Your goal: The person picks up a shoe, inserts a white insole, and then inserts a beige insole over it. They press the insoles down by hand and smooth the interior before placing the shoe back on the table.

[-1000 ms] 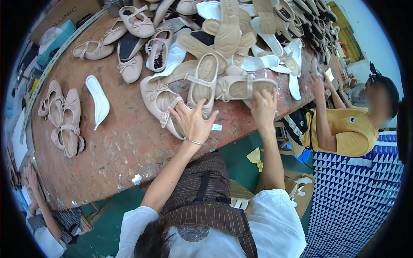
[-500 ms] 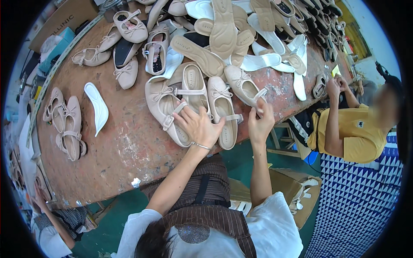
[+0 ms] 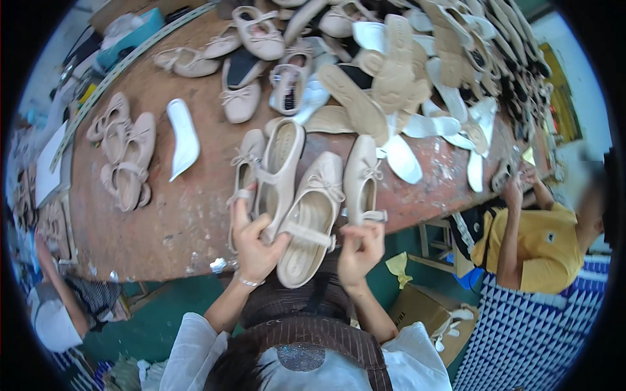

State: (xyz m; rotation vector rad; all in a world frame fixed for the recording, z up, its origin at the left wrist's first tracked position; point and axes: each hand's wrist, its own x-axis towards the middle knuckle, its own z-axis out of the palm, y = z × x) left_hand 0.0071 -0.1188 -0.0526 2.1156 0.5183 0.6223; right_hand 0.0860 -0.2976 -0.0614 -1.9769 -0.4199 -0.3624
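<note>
Head view: at the near edge of the workbench (image 3: 163, 215), the left hand (image 3: 254, 244) clamps a beige strap shoe (image 3: 277, 176); the right hand (image 3: 358, 251) pinches a bow flat (image 3: 363, 182). Another flat (image 3: 313, 218) lies between; loose insoles (image 3: 404, 159) crowd behind.

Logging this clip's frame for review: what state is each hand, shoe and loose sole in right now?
Left hand: gripping a beige strapped flat shoe, lifted at the table edge.
Right hand: pinching the heel strap of a beige bow-trimmed flat shoe.
Middle beige bow flat: overhanging the brown worktable.
White insole: lying loose, untouched.
Shoe pile: heaped, unsorted.
</note>
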